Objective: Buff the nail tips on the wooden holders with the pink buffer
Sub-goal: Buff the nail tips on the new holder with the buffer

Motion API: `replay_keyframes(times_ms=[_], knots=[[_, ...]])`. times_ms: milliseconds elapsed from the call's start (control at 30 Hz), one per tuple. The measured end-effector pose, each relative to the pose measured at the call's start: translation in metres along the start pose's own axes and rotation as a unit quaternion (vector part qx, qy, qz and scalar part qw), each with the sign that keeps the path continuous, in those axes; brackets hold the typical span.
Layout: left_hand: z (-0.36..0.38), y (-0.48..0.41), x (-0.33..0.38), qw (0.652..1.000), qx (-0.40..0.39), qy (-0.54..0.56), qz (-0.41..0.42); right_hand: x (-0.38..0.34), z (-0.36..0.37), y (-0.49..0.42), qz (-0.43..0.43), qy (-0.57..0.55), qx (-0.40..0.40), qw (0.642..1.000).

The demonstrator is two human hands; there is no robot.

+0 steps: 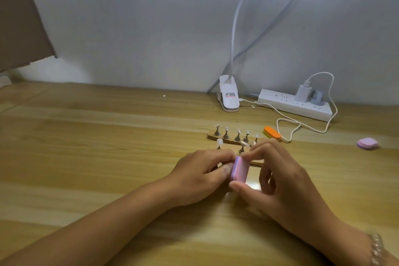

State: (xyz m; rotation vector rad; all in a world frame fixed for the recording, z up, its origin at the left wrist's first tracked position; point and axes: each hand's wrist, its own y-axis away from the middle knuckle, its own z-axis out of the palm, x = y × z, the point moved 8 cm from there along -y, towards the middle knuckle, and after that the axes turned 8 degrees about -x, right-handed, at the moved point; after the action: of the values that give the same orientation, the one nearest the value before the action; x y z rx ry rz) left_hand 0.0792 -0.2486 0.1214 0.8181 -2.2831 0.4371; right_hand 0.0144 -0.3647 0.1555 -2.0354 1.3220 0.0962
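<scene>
My right hand pinches the pink buffer between thumb and fingers, holding it on edge just above the table. My left hand is curled beside the buffer, its fingertips closed on something small that stays hidden behind the buffer. Behind my hands, the far wooden holder carries a row of several nail tips on metal stands. The near wooden holder is mostly covered by my hands; two of its stands with nail tips show above my left hand.
An orange buffer lies right of the far holder. A second pink buffer lies far right. A white clip lamp, a power strip and a looping white cable are at the back by the wall.
</scene>
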Motion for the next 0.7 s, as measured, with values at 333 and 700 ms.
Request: replay_keyframes(times_ms=[333, 700], knots=[[-0.001, -0.001, 0.001, 1.0, 0.01, 0.02, 0.011, 0.008, -0.005, -0.001, 0.042, -0.016, 0.022, 0.999], [-0.001, -0.002, -0.002, 1.0, 0.006, 0.016, 0.007, 0.007, -0.002, -0.002, 0.029, -0.003, 0.016, 0.999]])
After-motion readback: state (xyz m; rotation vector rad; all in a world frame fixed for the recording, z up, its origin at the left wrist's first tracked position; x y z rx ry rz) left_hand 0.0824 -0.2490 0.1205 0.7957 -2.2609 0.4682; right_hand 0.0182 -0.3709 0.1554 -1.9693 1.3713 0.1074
